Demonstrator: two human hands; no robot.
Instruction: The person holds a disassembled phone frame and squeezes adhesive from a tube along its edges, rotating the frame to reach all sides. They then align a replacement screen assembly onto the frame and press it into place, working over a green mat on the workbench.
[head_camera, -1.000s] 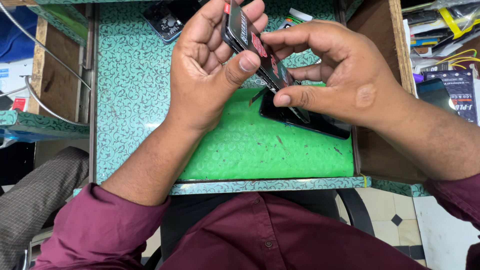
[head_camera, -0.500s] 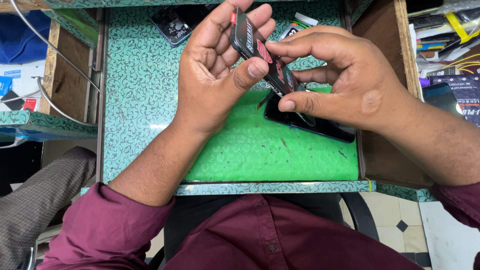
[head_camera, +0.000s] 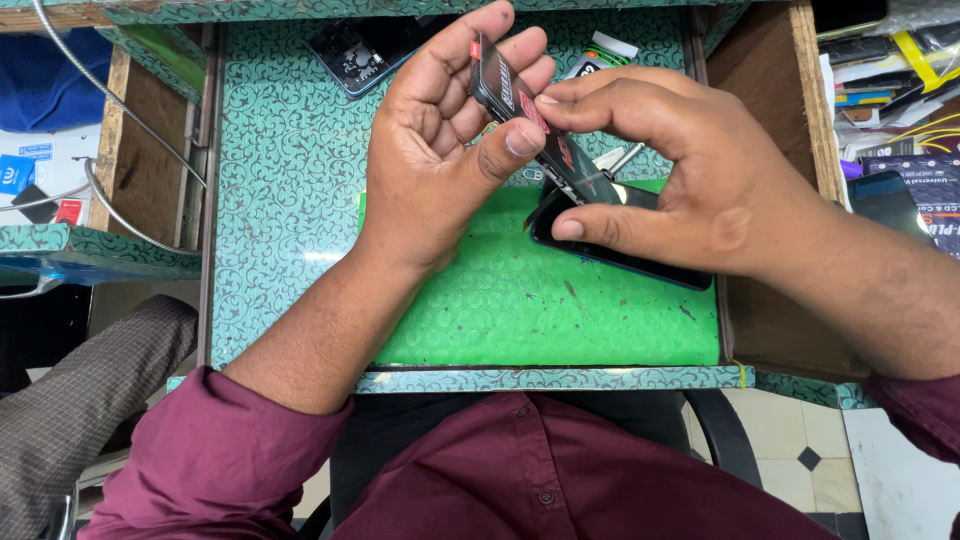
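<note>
- Bright, even light from above, colours pop on the green mat (head_camera: 520, 310).
- Soft shadows only, under the left hand (head_camera: 450, 150) and right hand (head_camera: 680, 170).
- Small glare patch on the patterned desk (head_camera: 280, 200), near left of the mat.
- Centre is sharp; far right clutter looks a bit soft and stretched.

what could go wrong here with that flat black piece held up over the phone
1. The flat black piece is held only at its edges, between the left hand and the right hand; a loose grip could probably drop it onto the black phone lying on the green mat.
2. It looks thin, so pressure from the two hands might bend or crack it.
3. The small metal tool nearby could scratch it if knocked.
</note>
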